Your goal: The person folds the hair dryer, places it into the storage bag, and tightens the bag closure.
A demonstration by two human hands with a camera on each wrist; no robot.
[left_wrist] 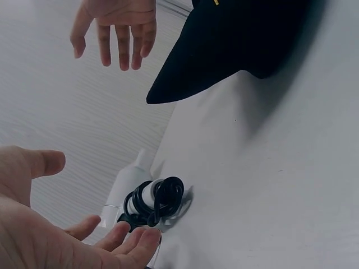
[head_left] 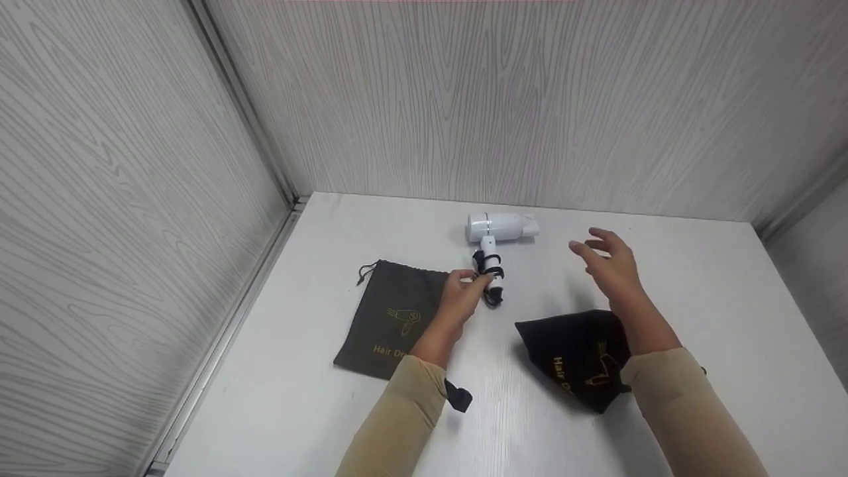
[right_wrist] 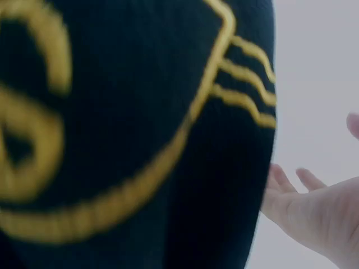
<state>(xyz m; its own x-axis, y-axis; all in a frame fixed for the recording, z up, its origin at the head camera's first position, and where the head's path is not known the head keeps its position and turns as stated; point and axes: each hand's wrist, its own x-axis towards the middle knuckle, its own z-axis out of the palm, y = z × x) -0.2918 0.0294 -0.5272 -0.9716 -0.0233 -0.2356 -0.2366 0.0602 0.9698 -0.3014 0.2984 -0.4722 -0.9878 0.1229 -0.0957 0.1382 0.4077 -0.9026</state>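
Note:
A white hair dryer [head_left: 503, 226] lies near the back of the table, its black cord [left_wrist: 162, 196] wound round the handle. My left hand [head_left: 460, 298] is beside that handle. In the left wrist view its fingers [left_wrist: 115, 238] are loosely extended and grip nothing. My right hand [head_left: 613, 268] hovers to the right of the dryer, holding nothing, fingers apart. Below it a black drawstring bag [head_left: 576, 354] with a yellow hair dryer print stands bulging and tilted. This bag fills much of the right wrist view.
Another bag [head_left: 384, 311], dark grey with a "Hair Dryer" print, lies flat at the left, partly under my left forearm in the head view. The white table [head_left: 278, 411] meets wood-grain panels [head_left: 430, 99] behind and at the sides.

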